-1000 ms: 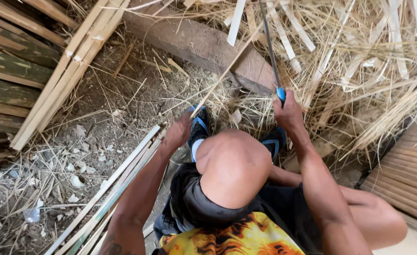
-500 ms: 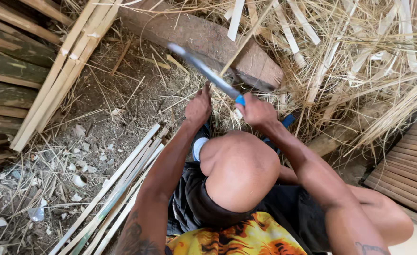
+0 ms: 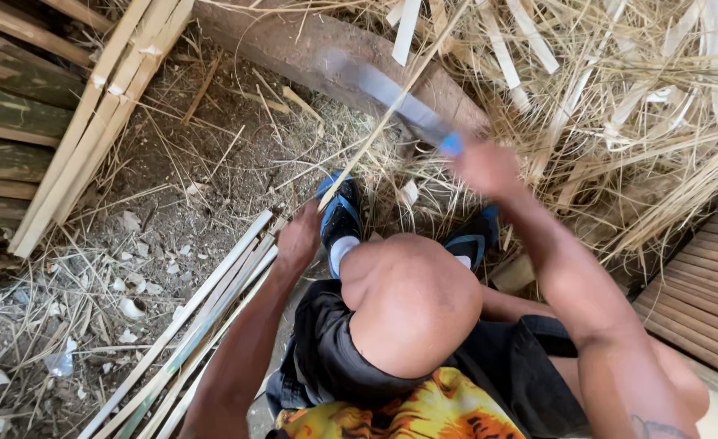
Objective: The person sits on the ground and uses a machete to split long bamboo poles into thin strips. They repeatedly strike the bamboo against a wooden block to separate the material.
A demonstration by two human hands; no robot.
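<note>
We note a dirt floor (image 3: pixel 172 187) strewn with straw (image 3: pixel 619 122) and bamboo slats (image 3: pixel 188 325). Right hand (image 3: pixel 485 167) fingers clench a blurred blue-handled blade (image 3: pixel 391 97); left hand (image 3: pixel 298 240) fingers pinch a thin bamboo strip (image 3: pixel 383 122).

The right hand (image 3: pixel 489 167) grips the blue handle of a blurred long blade (image 3: pixel 383 93), raised over a log (image 3: pixel 294 41). The left hand (image 3: pixel 298 240) holds a thin bamboo strip (image 3: pixel 391 110) by its lower end. Split bamboo slats (image 3: pixel 188 325) lie on the dirt floor (image 3: pixel 172 171) beside blue sandals (image 3: pixel 341 213).
</note>
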